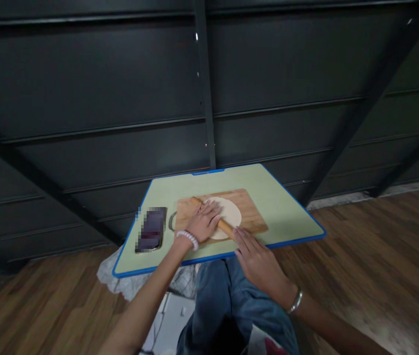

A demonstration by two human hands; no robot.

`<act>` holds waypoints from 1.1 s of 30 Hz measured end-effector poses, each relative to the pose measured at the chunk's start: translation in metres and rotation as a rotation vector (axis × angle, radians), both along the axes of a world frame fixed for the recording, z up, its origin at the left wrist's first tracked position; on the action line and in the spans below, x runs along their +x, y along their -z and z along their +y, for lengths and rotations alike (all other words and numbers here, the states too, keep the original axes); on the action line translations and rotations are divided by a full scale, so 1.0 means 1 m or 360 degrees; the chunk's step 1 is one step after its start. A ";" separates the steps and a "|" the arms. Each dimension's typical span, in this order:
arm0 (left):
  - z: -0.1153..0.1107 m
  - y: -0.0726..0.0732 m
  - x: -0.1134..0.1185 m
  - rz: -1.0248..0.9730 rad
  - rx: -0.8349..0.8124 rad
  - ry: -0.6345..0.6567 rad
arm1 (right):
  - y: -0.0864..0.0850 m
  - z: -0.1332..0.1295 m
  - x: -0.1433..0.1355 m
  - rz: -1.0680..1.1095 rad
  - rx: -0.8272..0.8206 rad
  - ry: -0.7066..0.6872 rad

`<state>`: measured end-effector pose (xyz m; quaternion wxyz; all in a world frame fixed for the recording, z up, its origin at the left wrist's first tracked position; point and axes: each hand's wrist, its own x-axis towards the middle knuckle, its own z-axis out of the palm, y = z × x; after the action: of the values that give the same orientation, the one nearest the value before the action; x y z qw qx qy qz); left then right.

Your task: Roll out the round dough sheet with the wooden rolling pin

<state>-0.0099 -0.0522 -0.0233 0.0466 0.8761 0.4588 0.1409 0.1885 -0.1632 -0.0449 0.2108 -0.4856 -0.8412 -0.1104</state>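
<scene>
A wooden rolling pin lies slantwise across a thin round sheet of dough. Under the dough is a wooden cutting board with a metal loop handle at its left side. My left hand presses on the pin around its middle, fingers reaching over it toward the dough; a beaded band circles that wrist. At the pin's near end, my right hand holds it with the fingers close together, partly hiding that end. A metal bangle is on the right wrist.
The board rests on a small pale-green table with a blue rim. To the left of the board lies a phone, partly blurred. Behind the table rises a dark panelled wall. My legs are below the near edge, over a wood-look floor.
</scene>
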 end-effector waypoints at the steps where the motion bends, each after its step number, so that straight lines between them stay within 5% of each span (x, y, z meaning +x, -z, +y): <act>1: 0.008 -0.002 0.006 0.0038 0.0010 0.0026 | -0.001 0.000 -0.001 0.0011 -0.0017 0.0013; 9: 0.050 -0.007 0.068 0.0123 -0.0020 0.0148 | 0.000 0.009 0.016 0.0033 -0.0028 0.0123; 19: 0.075 -0.016 0.125 0.0122 -0.0174 0.0113 | -0.010 0.019 0.045 -0.0054 -0.0039 0.0239; 25: 0.078 -0.012 0.128 0.0121 -0.0077 0.0027 | -0.023 0.024 0.043 -0.0149 -0.0169 0.0363; 33: 0.066 -0.012 0.105 0.0168 -0.0074 0.0009 | -0.034 0.024 0.028 -0.0105 -0.0122 0.0315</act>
<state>0.0951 0.0140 -0.0117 0.0433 0.8822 0.4613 0.0837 0.2167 -0.1390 -0.0105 0.1526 -0.5700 -0.7992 -0.1144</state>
